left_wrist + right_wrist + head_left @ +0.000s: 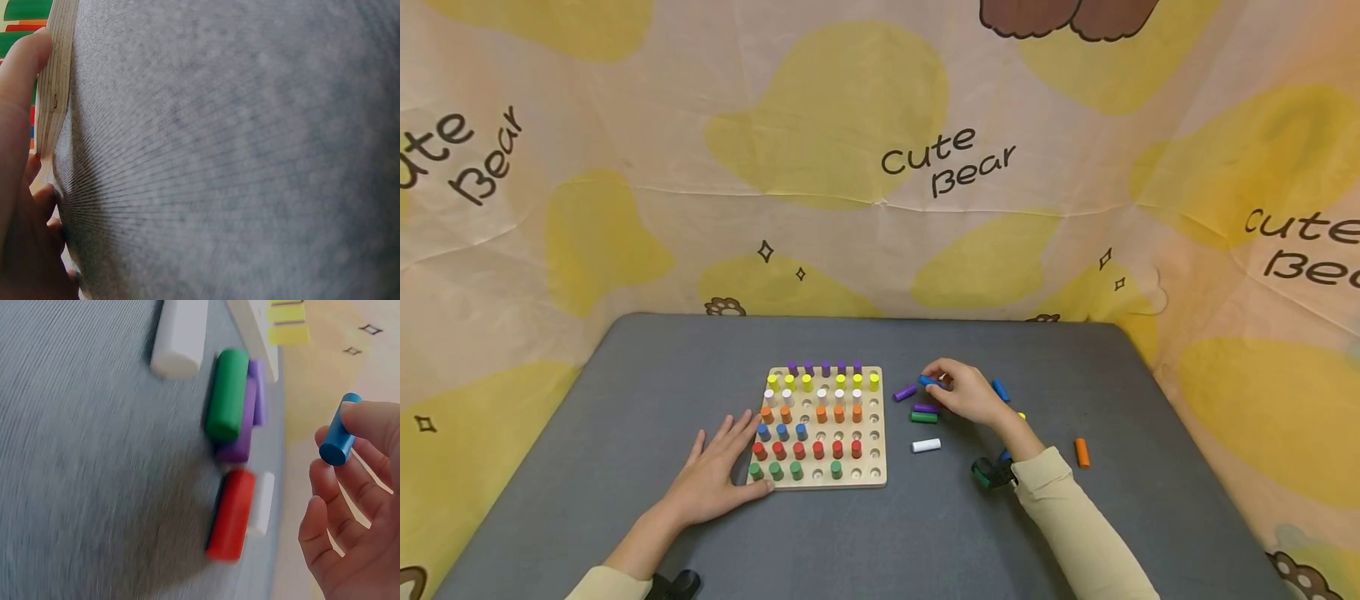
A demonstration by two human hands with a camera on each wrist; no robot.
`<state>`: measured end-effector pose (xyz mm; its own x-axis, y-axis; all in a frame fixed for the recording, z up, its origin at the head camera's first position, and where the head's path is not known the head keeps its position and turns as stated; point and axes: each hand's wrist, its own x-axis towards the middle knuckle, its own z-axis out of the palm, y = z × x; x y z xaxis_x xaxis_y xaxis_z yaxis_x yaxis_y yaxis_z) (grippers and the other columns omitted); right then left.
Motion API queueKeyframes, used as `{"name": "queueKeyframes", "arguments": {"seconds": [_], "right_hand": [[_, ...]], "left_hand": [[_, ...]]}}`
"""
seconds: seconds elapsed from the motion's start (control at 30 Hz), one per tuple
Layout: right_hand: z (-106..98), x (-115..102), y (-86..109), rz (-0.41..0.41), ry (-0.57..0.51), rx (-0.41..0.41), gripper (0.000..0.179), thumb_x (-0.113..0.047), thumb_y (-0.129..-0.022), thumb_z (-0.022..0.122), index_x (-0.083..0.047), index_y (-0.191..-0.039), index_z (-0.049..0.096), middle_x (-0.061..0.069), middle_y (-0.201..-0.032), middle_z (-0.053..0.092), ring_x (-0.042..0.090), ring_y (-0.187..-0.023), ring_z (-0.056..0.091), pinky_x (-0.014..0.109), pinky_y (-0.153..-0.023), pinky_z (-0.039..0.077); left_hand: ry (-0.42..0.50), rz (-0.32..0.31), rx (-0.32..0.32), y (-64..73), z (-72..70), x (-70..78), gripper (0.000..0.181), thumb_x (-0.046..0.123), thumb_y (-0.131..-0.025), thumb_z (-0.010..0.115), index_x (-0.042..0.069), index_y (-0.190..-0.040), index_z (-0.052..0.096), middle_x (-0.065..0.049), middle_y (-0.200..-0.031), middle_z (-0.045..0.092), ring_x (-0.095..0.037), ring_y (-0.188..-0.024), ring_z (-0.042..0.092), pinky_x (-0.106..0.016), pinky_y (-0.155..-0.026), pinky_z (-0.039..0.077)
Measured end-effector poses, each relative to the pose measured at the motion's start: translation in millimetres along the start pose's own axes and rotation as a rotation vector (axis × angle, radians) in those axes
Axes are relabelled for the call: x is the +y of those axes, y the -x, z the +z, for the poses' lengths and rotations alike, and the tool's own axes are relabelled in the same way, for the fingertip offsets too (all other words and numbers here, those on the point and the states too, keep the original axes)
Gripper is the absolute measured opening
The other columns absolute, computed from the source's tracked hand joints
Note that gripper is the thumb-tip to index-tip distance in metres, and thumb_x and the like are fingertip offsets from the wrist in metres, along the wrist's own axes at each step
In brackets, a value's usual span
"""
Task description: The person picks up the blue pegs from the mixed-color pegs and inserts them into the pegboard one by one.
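Between thumb and fingertips, my right hand (972, 396) pinches a blue peg (339, 434), raised over loose pegs to the right of the board. The wooden pegboard (881, 463) holds rows of purple, yellow, white, orange, blue, red and green pegs, with bare holes mostly toward its right side. At the board's left edge lies my left hand (707, 483), fingers spread and thumb at the near corner. In the left wrist view, the thumb (25, 62) touches the board's edge. Below the right hand lie a red peg (231, 515), a green peg (227, 394) and purple pegs (905, 392).
A white peg (926, 446) lies just right of the board. Farther right on the grey table (970, 542) are a blue peg (1001, 390) and an orange peg (1081, 452). My right forearm partly covers other pegs. A patterned cloth (850, 125) rises behind the table.
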<state>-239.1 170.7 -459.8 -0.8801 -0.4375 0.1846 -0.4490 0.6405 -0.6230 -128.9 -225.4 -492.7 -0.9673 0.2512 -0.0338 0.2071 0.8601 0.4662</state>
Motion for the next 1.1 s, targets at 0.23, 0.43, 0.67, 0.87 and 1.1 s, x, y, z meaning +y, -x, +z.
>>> {"name": "queueKeyframes", "arguments": {"seconds": [0.23,0.43,0.67,0.87,1.1], "right_hand": [[11,-18,-4.0,0.004,-0.052,-0.007,0.025,-0.014,-0.089,0.060,-0.011,-0.114,0.060,0.001,-0.096,0.063,0.013,-0.083,0.059,0.026,-0.071,0.050],[23,-35,-3.2,-0.028,-0.093,-0.003,0.027,-0.012,-0.090,0.059,-0.007,-0.116,0.059,0.002,-0.097,0.063,0.013,-0.083,0.059,0.026,-0.072,0.050],[40,-53,-1.7,-0.046,-0.143,0.042,0.024,-0.011,-0.088,0.061,-0.009,-0.112,0.059,0.001,-0.094,0.064,0.011,-0.083,0.062,0.022,-0.070,0.051],[52,-66,-1.0,-0.058,-0.182,0.085,0.024,-0.008,-0.086,0.064,-0.010,-0.109,0.058,0.001,-0.092,0.065,0.010,-0.081,0.063,0.021,-0.068,0.051],[65,-80,-1.9,-0.058,-0.226,0.080,0.024,-0.006,-0.085,0.064,-0.008,-0.109,0.059,0.002,-0.095,0.066,0.010,-0.081,0.064,0.021,-0.069,0.051]], "left_hand": [[-0.008,0.001,-0.001,-1.2,0.1,-0.9,0.102,0.069,-0.068,0.063,0.017,-0.147,0.026,-0.011,-0.152,0.022,-0.040,-0.139,0.013,-0.066,-0.104,0.003],[-0.012,0.005,0.003,-0.6,-0.5,-0.4,0.101,0.068,-0.069,0.063,0.016,-0.147,0.026,-0.012,-0.152,0.022,-0.040,-0.139,0.014,-0.066,-0.104,0.003],[-0.011,0.007,0.007,-0.1,-0.6,0.3,0.101,0.068,-0.069,0.063,0.016,-0.147,0.027,-0.011,-0.152,0.023,-0.040,-0.138,0.014,-0.066,-0.104,0.003],[-0.006,0.008,0.009,0.3,-1.1,0.1,0.100,0.067,-0.069,0.064,0.016,-0.147,0.027,-0.012,-0.152,0.023,-0.041,-0.138,0.015,-0.066,-0.104,0.003],[0.000,0.012,0.010,0.4,-1.0,-0.3,0.100,0.067,-0.069,0.064,0.017,-0.147,0.026,-0.012,-0.152,0.023,-0.041,-0.138,0.015,-0.066,-0.104,0.003]]}}
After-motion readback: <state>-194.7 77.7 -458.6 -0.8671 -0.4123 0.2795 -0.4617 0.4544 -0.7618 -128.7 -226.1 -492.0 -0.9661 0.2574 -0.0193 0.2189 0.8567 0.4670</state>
